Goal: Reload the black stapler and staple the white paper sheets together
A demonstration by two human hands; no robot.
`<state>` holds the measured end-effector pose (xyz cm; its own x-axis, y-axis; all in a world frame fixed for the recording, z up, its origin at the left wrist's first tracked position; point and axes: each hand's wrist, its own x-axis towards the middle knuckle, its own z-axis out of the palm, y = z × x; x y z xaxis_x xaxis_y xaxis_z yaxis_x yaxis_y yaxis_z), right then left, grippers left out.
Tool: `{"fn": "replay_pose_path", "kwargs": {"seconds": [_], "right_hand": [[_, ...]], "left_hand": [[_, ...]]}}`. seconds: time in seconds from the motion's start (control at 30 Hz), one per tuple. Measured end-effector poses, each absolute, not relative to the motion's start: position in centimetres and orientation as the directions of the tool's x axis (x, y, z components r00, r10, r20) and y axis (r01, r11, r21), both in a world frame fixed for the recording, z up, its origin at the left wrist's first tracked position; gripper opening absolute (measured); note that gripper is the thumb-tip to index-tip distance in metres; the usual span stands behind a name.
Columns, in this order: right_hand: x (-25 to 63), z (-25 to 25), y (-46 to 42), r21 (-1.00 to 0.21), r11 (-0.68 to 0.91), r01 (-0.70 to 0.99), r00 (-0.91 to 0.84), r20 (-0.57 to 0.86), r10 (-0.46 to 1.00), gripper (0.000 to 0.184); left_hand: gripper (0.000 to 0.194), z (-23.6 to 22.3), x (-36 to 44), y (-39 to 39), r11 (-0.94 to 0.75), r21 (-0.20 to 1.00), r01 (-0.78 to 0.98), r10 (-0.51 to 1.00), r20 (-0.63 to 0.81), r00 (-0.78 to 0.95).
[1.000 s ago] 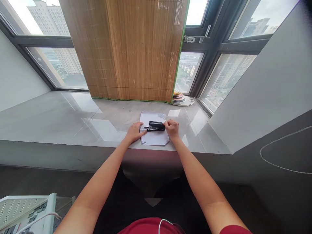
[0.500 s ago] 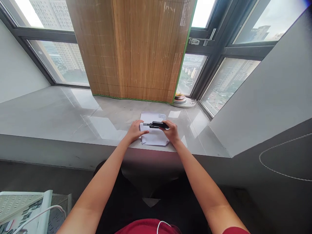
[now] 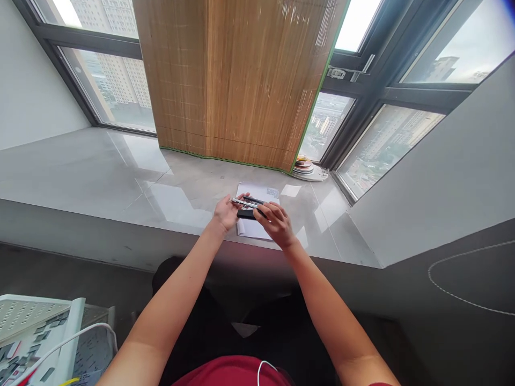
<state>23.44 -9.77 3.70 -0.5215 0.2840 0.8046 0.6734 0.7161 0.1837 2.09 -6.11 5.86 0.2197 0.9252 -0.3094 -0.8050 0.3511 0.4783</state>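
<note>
A black stapler (image 3: 246, 214) with a silver metal strip is spread open above a stack of white paper (image 3: 257, 229) on the sill. My right hand (image 3: 276, 222) grips its right end, the fingers bent around it. At the other end, my left hand (image 3: 227, 212) is turned palm up, with its fingers curled under and behind the stapler's parts. Some of the left fingertips are hidden by the stapler. A printed patch shows at the top right of the paper.
The pale tiled window sill (image 3: 193, 177) runs under a bamboo blind (image 3: 241, 86). Stacked plates (image 3: 308, 169) stand in the window corner. A white perforated rack (image 3: 32, 316) with a white cable is at lower left.
The stapler has been spread open and its metal strip shows. My left hand has turned palm up and taken hold of its left end. The view has shifted slightly.
</note>
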Motion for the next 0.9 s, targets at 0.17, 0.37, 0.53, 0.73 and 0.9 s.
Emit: {"fn": "replay_pose_path", "kwargs": {"seconds": [0.17, 0.37, 0.53, 0.73, 0.9], "right_hand": [[23.8, 3.7, -9.7, 0.076, 0.672, 0.736, -0.395, 0.855, 0.336, 0.03], [22.5, 2.9, -8.2, -0.513, 0.518, 0.685, 0.148, 0.793, 0.59, 0.017], [22.1, 1.3, -5.6, -0.824, 0.206, 0.528, 0.306, 0.411, 0.859, 0.03], [22.4, 0.8, -5.4, -0.774, 0.267, 0.574, 0.207, 0.453, 0.867, 0.034], [20.2, 4.5, -9.4, -0.545, 0.526, 0.653, 0.141, 0.77, 0.622, 0.013]], "left_hand": [[0.038, 5.7, 1.9, -6.0, 0.299, 0.411, -0.861, 0.929, -0.333, 0.163], [0.042, 5.4, 0.4, -6.5, 0.34, 0.451, -0.825, 0.925, -0.317, 0.208], [0.053, 5.6, -0.3, -7.6, 0.319, 0.438, -0.84, 0.946, -0.206, 0.251], [0.051, 6.8, 1.0, -9.4, 0.311, 0.471, -0.825, 0.949, -0.199, 0.244], [0.068, 7.6, 2.6, -11.1, 0.287, 0.594, -0.752, 0.948, -0.061, 0.313]]}}
